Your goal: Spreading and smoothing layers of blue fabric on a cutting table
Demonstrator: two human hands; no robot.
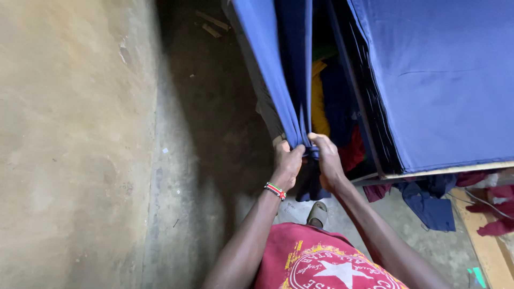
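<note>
Head view: both hands meet low on the long blue cloth curtain (278, 69); left grip (287, 160) and right grip (327, 158) pinch its gathered folds shut, fabric hanging above them beside the wardrobe's blue fabric top (444, 80).

Both arms stretched forward, left hand (287, 160) and right hand (327, 160) side by side, fingers clenched

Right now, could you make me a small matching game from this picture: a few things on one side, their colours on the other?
Things:
1. cloth panel gripped by both hands
2. shirt
3. folded cloth inside the opening
4. wall

Colours:
a. yellow
b. tan
c. blue
d. red with a star print

Pairs: 1-c, 2-d, 3-a, 4-b
</note>
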